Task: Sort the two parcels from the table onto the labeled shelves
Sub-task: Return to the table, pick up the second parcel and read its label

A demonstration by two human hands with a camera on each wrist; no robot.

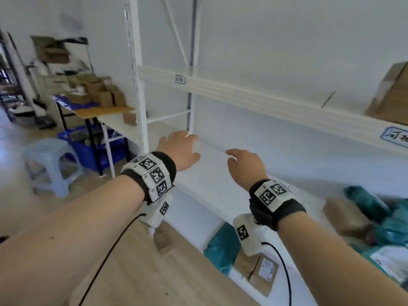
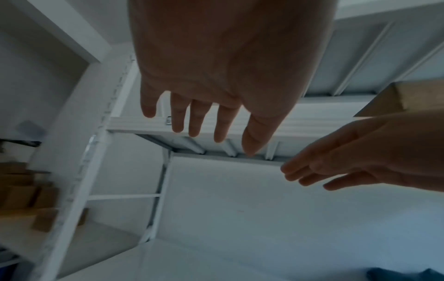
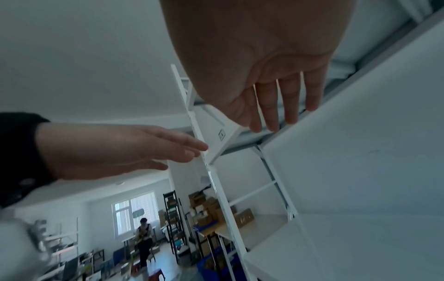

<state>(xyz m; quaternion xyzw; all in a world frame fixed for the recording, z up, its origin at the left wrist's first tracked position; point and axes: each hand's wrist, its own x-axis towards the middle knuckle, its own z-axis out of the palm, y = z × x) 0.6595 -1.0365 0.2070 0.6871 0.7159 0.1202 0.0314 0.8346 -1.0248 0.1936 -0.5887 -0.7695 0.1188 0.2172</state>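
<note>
Both hands reach over the white middle shelf (image 1: 209, 180), a short gap between them. My left hand (image 1: 178, 149) is open, its straight fingers (image 2: 199, 121) spread and holding nothing. My right hand (image 1: 245, 166) is open too, its fingers (image 3: 271, 110) straight and empty. A pale blurred shape (image 1: 209, 147) lies between the hands; I cannot tell whether it is a parcel. The beam above carries a small label (image 1: 180, 79) and a blue-framed label (image 1: 395, 136). A cardboard parcel (image 1: 344, 217) and teal bags (image 1: 371, 204) lie further right on this shelf.
A cardboard box (image 1: 390, 96) stands on the upper shelf at right. Below lie a teal bag (image 1: 223, 246) and a labelled carton (image 1: 258, 270). The white upright (image 1: 139, 85) is just left of my left hand. Beyond it are a blue stool (image 1: 48, 164) and a table (image 1: 99, 111) with boxes.
</note>
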